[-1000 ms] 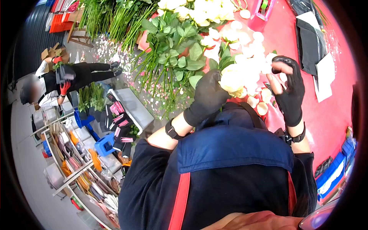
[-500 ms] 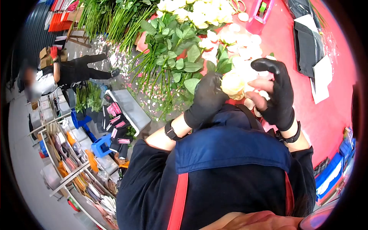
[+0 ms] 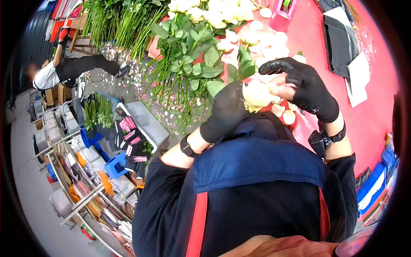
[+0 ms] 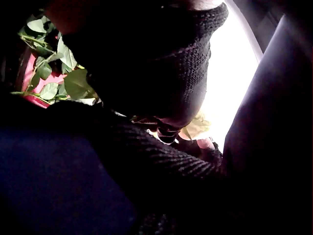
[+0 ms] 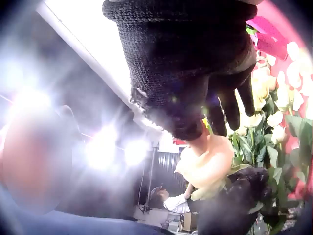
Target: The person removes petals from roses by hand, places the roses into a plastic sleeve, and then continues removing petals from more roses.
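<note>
A cream rose (image 3: 256, 96) is held in front of the chest by the left hand (image 3: 229, 109), in a black glove, whose fingers curl round the base of the bloom. The right hand (image 3: 302, 88), gloved with bare thumb and fingertip, touches the bloom's right side, its petals between the bare tips. In the right wrist view the bloom (image 5: 208, 159) meets the bare thumb of the right hand (image 5: 195, 73), while other gloved fingers extend away. Dark in the left wrist view, the left hand (image 4: 151, 73) mostly hides the bloom (image 4: 197, 128). Loose petals (image 3: 289, 116) lie just beyond.
Leafy rose stems (image 3: 188, 55) and cream roses (image 3: 222, 13) lie on the red table (image 3: 342, 132). A pink tape dispenser (image 3: 282, 13) and black sleeves (image 3: 338, 45) are farther back. Another person (image 3: 47, 77) stands at the left beyond a grey tray (image 3: 147, 124).
The right hand has moved left onto the bloom, its fingers now at the petals. The left hand keeps its hold nearly in place. The other person has shifted and raised an arm.
</note>
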Available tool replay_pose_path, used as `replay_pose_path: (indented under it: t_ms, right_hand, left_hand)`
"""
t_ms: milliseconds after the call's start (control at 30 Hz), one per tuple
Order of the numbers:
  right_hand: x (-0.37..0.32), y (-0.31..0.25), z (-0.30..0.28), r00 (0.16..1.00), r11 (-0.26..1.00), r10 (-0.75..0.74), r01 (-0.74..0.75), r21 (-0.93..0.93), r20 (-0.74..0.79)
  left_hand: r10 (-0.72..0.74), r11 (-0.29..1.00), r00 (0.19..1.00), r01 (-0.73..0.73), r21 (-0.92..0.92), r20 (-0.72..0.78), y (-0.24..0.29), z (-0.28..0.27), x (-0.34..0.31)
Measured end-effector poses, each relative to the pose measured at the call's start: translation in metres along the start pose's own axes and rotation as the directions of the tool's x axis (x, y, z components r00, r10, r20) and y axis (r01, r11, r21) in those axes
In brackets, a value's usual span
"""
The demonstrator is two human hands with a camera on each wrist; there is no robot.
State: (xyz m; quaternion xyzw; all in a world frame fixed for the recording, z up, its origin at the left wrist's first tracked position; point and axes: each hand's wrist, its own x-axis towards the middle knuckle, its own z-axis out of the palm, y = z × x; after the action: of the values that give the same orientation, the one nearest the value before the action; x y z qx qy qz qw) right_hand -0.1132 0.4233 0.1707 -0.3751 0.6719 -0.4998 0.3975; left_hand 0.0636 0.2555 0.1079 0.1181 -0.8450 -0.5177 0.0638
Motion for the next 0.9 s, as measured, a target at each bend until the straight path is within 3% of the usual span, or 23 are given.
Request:
replay_pose_path:
  t_ms: [33,167,233,300,367,467,567,600,733,767,800,833,867,900]
  right_hand:
    - [0.001,0.0,0.0,1.0,0.997,0.028,-0.028,0.068,-0.002]
    - [0.002,0.01,-0.001,0.999,0.99,0.048,-0.048,0.133,-0.001]
    - [0.0,0.009,0.003,0.97,0.939,0.241,-0.23,0.255,-0.012]
    - [0.0,0.008,0.005,0.947,0.907,0.319,-0.294,0.301,-0.034]
    - [0.0,0.014,0.01,0.949,0.896,0.294,-0.231,0.379,-0.116]
    - [0.0,0.023,0.005,0.945,0.939,0.251,-0.186,0.289,-0.209]
    - [0.002,0.081,0.003,0.942,0.967,0.058,-0.135,-0.217,-0.331]
    - [0.003,0.092,0.012,0.892,0.934,-0.061,-0.106,-0.34,-0.447]
    - [0.05,0.14,0.024,0.962,0.992,0.119,-0.126,-0.011,-0.245]
    - [0.067,0.148,0.032,0.94,0.973,0.23,-0.217,0.076,-0.253]
    - [0.087,0.179,0.033,0.96,0.969,-0.151,0.097,-0.225,-0.235]
    - [0.101,0.167,0.042,0.935,0.971,0.233,-0.241,0.005,-0.268]
    - [0.123,0.196,0.046,0.959,0.903,0.06,-0.171,-0.394,-0.277]
    - [0.145,0.233,0.055,0.971,0.679,-0.103,-0.09,-0.728,-0.216]
  left_hand:
    - [0.046,0.997,0.999,-0.045,0.056,-0.014,0.005,-0.003,0.001]
    - [-0.013,0.988,0.999,0.017,-0.153,0.031,0.004,-0.009,0.0]
    - [-0.034,0.975,0.999,0.042,-0.217,0.042,0.004,-0.013,-0.003]
    - [-0.088,0.972,0.996,0.091,-0.219,0.02,0.0,-0.014,-0.005]
    - [-0.094,0.982,0.996,0.091,-0.165,-0.011,-0.01,-0.015,-0.01]
    - [-0.101,0.986,0.991,0.089,-0.143,-0.082,-0.016,-0.022,-0.017]
    - [-0.321,0.864,0.936,0.228,-0.449,-0.143,0.023,-0.051,-0.01]
    - [-0.333,0.872,0.924,0.225,-0.434,-0.188,0.031,-0.065,-0.003]
    - [-0.422,0.882,0.848,0.302,-0.363,-0.319,0.042,-0.112,0.043]
    - [-0.288,0.941,0.888,0.193,-0.278,-0.358,0.016,-0.119,0.06]
    - [-0.148,0.979,0.909,0.078,-0.189,-0.389,-0.009,-0.125,0.076]
    - [-0.282,0.952,0.878,0.205,-0.228,-0.386,-0.02,-0.129,0.097]
    - [-0.215,0.976,0.888,0.179,-0.126,-0.407,-0.034,-0.129,0.116]
    - [-0.088,0.995,0.923,0.096,0.002,-0.374,-0.075,-0.132,0.133]
